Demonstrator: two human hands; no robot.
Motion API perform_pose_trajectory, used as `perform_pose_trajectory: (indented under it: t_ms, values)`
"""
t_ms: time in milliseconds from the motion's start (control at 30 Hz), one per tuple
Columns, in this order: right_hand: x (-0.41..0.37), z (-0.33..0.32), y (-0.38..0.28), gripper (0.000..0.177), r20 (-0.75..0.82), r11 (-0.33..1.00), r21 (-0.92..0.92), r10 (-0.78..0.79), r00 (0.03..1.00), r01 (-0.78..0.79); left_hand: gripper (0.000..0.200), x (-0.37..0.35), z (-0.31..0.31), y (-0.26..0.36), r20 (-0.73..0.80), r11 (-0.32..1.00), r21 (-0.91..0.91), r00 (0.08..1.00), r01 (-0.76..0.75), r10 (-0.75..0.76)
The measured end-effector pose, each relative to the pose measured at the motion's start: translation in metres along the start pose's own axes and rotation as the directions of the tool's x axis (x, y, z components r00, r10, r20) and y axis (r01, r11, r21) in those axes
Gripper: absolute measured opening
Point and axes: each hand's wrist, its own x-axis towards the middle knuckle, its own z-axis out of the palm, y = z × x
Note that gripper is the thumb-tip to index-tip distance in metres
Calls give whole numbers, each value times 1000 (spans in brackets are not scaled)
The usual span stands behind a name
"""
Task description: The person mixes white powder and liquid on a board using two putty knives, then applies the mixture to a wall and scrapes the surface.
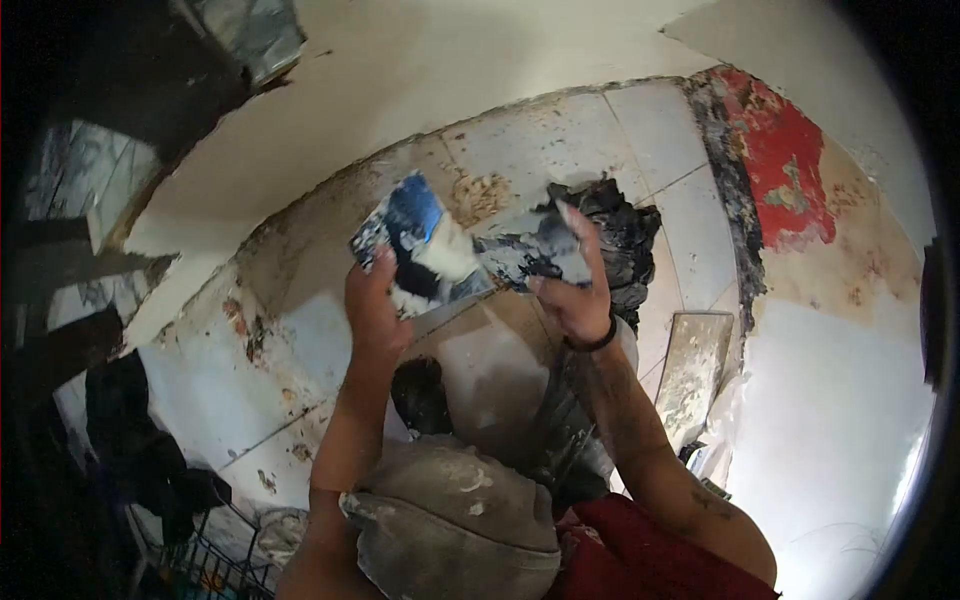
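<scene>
My left hand (376,302) grips the lower left edge of a flat plate (412,215) with a blue reflective face, smeared with whitish putty. A soft cream lump of putty (450,252) lies on its right side. In my right hand (582,285), thumb below and fingers along the far edge, is a second flat plate (535,250), grey and streaked with white and dark smears. The two plates meet or overlap at their inner edges, held in front of me above the tiled floor. My right wrist wears a dark band.
A crumpled black bundle (635,250) lies just beyond my right hand. Further right is a smeared flat board (695,365). A wire basket (205,560) and dark cloth (135,430) are at lower left. A cream wall (450,60) borders the dirty tiles; red patching (780,165) shows at right.
</scene>
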Motion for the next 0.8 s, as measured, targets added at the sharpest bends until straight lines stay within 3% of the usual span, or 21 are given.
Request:
perform_pose_trajectory:
  t_ms: [33, 133, 167, 267, 300, 400, 433, 500, 567, 700, 767, 800]
  values:
    - [-1, 0, 3, 67, 139, 910, -366, -154, 978, 196, 24, -3, 7, 1, 6, 999, 8, 999, -38, 38]
    - [2, 11, 15, 62, 401, 794, -465, -205, 893, 391, 23, -9, 10, 2, 45, 996, -92, 999, -9, 13]
    - [-2, 15, 25, 61, 383, 730, -558, -195, 903, 394, 24, -12, 9, 5, 33, 995, -103, 999, -6, 9]
    - [-2, -6, 36, 62, 411, 593, -755, 95, 907, 281, 29, -9, 3, 9, 23, 987, -156, 999, -45, 49]
    - [-5, -22, 46, 63, 405, 639, -733, 135, 904, 233, 31, -9, -1, 9, 16, 984, -168, 998, -60, 64]
    - [-5, -16, 8, 62, 430, 626, -710, 21, 903, 324, 33, -1, -12, 5, -67, 965, 212, 982, -157, 174]
    - [-4, -6, -6, 64, 426, 626, -715, 35, 904, 313, 34, -6, -2, 6, -126, 969, 172, 972, -176, 199]
    - [-6, 17, -19, 66, 442, 605, -721, 28, 897, 336, 27, -10, 8, 5, -171, 924, 341, 955, -174, 243]
    - [-14, 34, -12, 66, 373, 532, -798, 69, 925, 282, 29, -10, 13, 1, -21, 819, 442, 908, -366, 418]
    - [-18, 51, 10, 69, 322, 420, -876, 146, 935, 237, 29, -18, 22, -2, 28, 782, 433, 874, -448, 485]
    - [-26, 46, 21, 73, 389, 455, -851, 208, 898, 263, 28, -16, 18, 1, 53, 796, 382, 871, -471, 489]
    - [-26, 44, 23, 75, 416, 470, -839, 230, 880, 273, 28, -13, 12, 3, -13, 777, 480, 882, -407, 471]
